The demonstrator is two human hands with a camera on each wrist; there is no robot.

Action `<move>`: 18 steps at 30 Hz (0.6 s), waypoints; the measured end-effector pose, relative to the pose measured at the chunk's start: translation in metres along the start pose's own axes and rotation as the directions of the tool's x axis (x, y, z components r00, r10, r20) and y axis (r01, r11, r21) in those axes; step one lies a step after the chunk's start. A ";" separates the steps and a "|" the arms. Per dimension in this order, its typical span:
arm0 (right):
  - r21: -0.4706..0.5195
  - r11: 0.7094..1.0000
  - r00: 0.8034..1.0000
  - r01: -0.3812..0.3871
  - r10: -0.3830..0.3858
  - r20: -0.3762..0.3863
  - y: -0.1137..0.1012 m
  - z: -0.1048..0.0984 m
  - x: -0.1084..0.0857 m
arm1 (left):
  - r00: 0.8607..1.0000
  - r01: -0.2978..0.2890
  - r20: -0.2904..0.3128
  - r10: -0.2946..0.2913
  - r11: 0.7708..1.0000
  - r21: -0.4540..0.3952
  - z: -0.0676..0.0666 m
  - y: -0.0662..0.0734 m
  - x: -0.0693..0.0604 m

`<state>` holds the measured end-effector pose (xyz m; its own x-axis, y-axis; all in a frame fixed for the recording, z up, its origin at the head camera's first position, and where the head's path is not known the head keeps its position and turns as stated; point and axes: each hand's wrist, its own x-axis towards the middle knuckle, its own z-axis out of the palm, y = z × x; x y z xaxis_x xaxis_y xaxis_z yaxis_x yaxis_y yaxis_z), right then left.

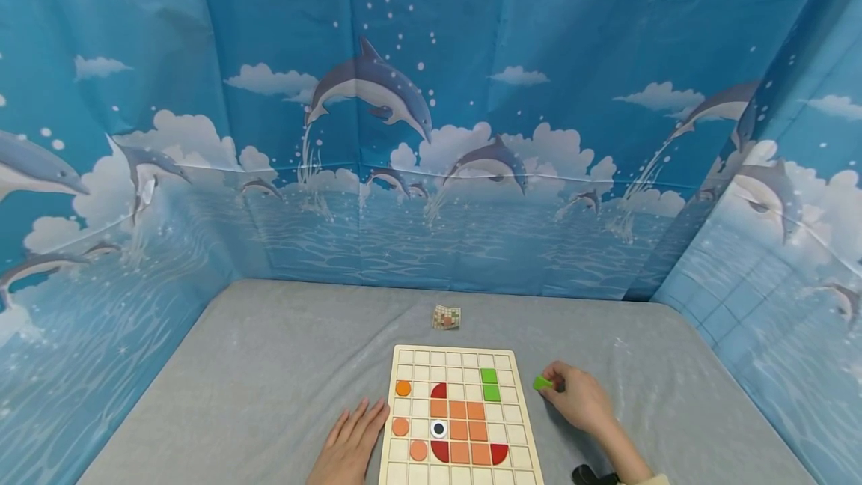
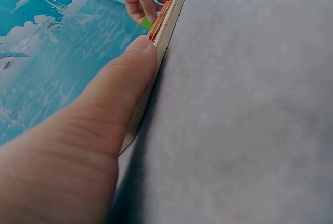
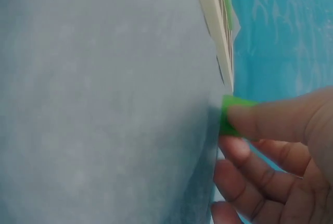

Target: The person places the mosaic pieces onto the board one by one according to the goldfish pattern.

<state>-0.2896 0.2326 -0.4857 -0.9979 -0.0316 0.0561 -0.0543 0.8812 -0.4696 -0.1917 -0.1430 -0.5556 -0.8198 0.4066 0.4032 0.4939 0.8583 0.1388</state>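
Note:
A wooden grid board lies on the grey-covered surface, with coloured tiles set in its squares. Orange squares form a block around the middle, with red quarter-round tiles at its corners and a black-and-white eye tile on its left side. Two green squares sit at the upper right. My right hand pinches a green tile between thumb and fingers, just right of the board. With fingers extended, my left hand rests against the board's left edge; its thumb touches the board's side.
Three round orange tiles lie in the board's left columns. Beyond the board's far edge is a small patterned card. A dolphin-printed curtain encloses the back and sides. Something black shows at the right wrist.

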 end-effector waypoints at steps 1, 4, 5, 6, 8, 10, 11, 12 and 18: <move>0.012 1.000 1.000 0.004 -0.005 0.005 0.000 0.000 -0.001 | 1.000 -0.001 0.000 0.001 1.000 0.002 0.000 0.000 0.000; 0.056 0.998 1.000 0.014 -0.015 0.024 -0.003 -0.001 -0.002 | 1.000 0.001 0.002 -0.001 1.000 0.002 0.000 0.000 0.000; 0.074 0.997 0.999 0.014 -0.016 0.032 -0.004 -0.001 -0.003 | 1.000 0.003 0.003 -0.003 1.000 0.001 0.000 0.000 0.000; 0.090 0.996 0.999 0.016 -0.020 0.037 -0.005 -0.001 -0.004 | 1.000 0.005 0.003 -0.005 1.000 -0.001 0.000 0.000 0.000; 0.128 0.992 0.999 0.021 -0.027 0.044 -0.009 -0.001 -0.005 | 1.000 0.009 0.005 -0.009 1.000 -0.003 0.000 -0.001 0.000; 0.158 0.987 0.999 0.021 -0.029 0.046 -0.012 0.000 -0.006 | 1.000 0.010 0.004 -0.010 1.000 -0.004 0.000 -0.001 0.000; 0.171 0.985 0.999 0.022 -0.030 0.044 -0.014 0.000 -0.006 | 1.000 0.010 0.003 -0.010 1.000 -0.004 0.000 -0.001 -0.001; 0.183 0.983 0.999 0.025 -0.033 0.041 -0.015 0.001 -0.007 | 1.000 0.009 0.002 -0.009 1.000 -0.003 0.000 -0.001 -0.001; 0.243 0.966 0.994 0.085 -0.097 0.039 -0.020 0.007 -0.007 | 1.000 0.001 0.002 -0.001 1.000 0.002 0.000 0.000 0.000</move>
<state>-0.2814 0.2121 -0.4831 -0.9885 -0.1356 0.0672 -0.1458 0.7343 -0.6630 -0.1915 -0.1430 -0.5557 -0.8209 0.4066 0.4010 0.4927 0.8593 0.1373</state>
